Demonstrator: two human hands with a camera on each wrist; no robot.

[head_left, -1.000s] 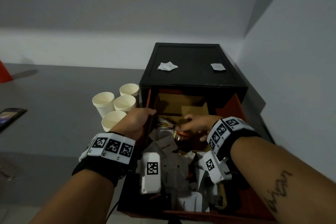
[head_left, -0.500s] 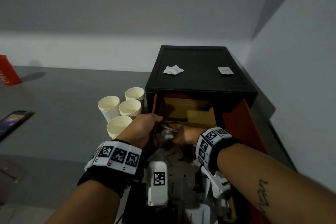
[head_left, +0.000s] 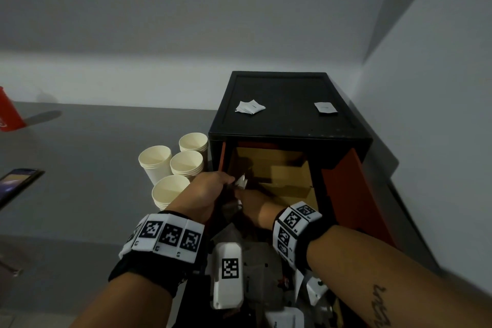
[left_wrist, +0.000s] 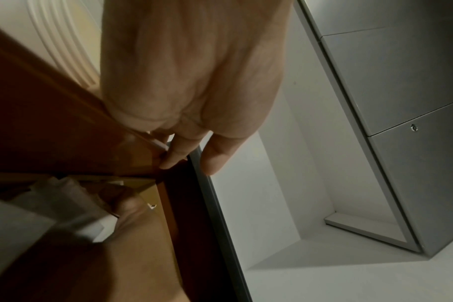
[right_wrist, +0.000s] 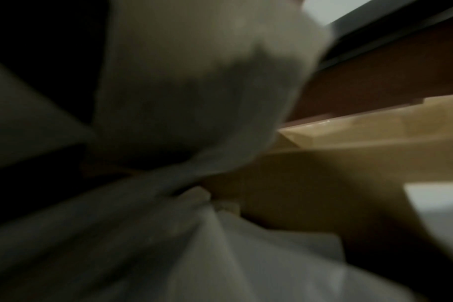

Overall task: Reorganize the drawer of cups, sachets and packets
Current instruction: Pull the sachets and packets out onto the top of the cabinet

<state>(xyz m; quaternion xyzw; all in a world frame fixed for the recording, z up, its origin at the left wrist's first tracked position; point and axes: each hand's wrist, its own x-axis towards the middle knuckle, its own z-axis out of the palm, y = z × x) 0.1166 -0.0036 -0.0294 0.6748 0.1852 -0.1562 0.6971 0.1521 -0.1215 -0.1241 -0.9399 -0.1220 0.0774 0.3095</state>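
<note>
A black cabinet (head_left: 287,114) has its orange drawer (head_left: 354,194) pulled out. My left hand (head_left: 210,189) rests on the drawer's left wall (left_wrist: 65,122), fingers (left_wrist: 171,157) fairly straight against its top edge. Just right of it, inside the drawer, my right hand (head_left: 253,200) pinches a small bunch of white sachets (head_left: 241,181); they fill the blurred right wrist view as sachets (right_wrist: 194,92). Loose packets (head_left: 261,261) lie heaped in the drawer's near part. Several stacks of paper cups (head_left: 186,165) stand left of the cabinet.
A cardboard divider (head_left: 287,176) sits in the drawer's back half. White sachets (head_left: 250,107) and one more sachet (head_left: 324,108) lie on the cabinet top. A phone (head_left: 18,181) and a red can (head_left: 8,112) are far left on the grey surface. A wall runs along the right.
My right hand moved from the drawer's middle to its back left, beside the left hand, and now holds white sachets. The left hand stayed on the drawer wall.
</note>
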